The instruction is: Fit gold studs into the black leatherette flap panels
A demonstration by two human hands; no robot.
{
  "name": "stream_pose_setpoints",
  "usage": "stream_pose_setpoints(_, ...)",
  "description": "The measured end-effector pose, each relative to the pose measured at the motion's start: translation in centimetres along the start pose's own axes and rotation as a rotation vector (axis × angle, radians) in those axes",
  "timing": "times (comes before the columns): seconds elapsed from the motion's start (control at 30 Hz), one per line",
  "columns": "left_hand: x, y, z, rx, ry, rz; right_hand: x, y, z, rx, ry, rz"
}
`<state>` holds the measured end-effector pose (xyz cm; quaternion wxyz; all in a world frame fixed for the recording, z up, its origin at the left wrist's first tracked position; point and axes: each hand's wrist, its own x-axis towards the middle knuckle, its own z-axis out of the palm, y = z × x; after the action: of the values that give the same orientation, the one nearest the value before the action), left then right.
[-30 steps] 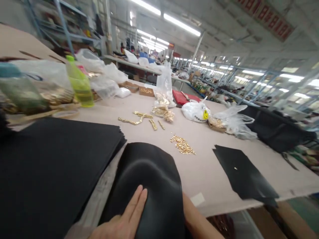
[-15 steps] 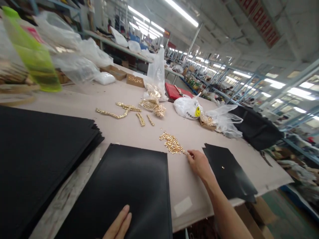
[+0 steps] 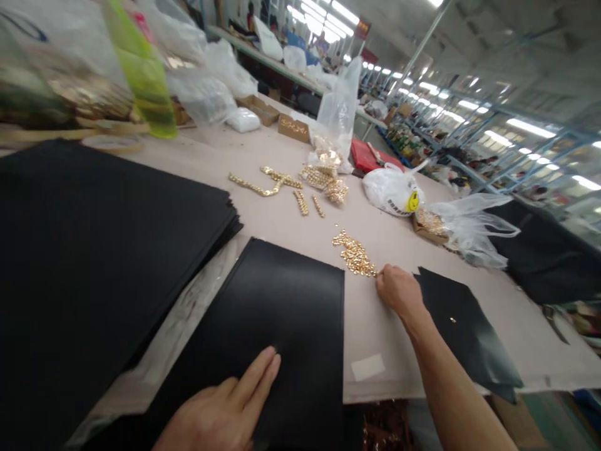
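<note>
My left hand (image 3: 225, 404) rests on a black leather-like panel (image 3: 295, 294), two fingers stretched out along its surface and nothing held. At the near right edge of a loose pile of small gold metal pieces (image 3: 354, 255), my right hand (image 3: 399, 289) has its fingers pinched together. What sits between those fingertips is hidden. Right of that forearm lie other black sheets (image 3: 462, 316), with one small gold piece (image 3: 452, 320) on top. A thick stack of black panels (image 3: 107, 250) fills the left side.
Gold chains (image 3: 263, 186) and clear bags of gold parts (image 3: 328, 156) lie farther back. A white plastic bag (image 3: 392, 190), a small box of gold parts (image 3: 429, 227) and a yellow-green bottle (image 3: 145, 75) stand around. A pale label (image 3: 367, 367) is near the table's front edge.
The view has shifted, so the table's things appear farther right. My left hand reaches farther up the panel and shows more. My right hand stays at the pile's edge, its fingers more closed.
</note>
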<state>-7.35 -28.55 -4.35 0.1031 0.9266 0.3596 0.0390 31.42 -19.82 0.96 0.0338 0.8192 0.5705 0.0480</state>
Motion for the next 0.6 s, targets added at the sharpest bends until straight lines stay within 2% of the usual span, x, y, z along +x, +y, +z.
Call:
stream_pose_setpoints(0.07,0.3,0.5,-1.3,0.063,-0.048,0.034,-0.4,-0.1,-0.3,0.029,0.012,0.005)
stream_pose_setpoints(0.17,0.7,0.7,-2.0,0.120,-0.031,0.098,-2.4,-1.8,-1.3,0.176,-0.001,-0.028)
stream_pose_setpoints(0.3,0.6,0.9,-2.0,0.138,0.061,0.116,-7.8,-7.2,-2.9,0.831,-0.149,-0.193)
stream_pose_setpoints(0.33,0.6,0.9,-2.0,0.141,0.085,0.119,-9.2,-8.7,-3.2,0.924,-0.195,-0.247)
stream_pose_setpoints(0.47,0.4,0.7,-2.0,0.150,0.188,0.147,-12.7,-13.6,-3.5,0.899,-0.313,-0.460)
stream_pose_setpoints(0.6,0.2,0.4,-1.8,0.118,0.262,0.172,-13.2,-15.0,-3.2,0.814,-0.331,-0.533)
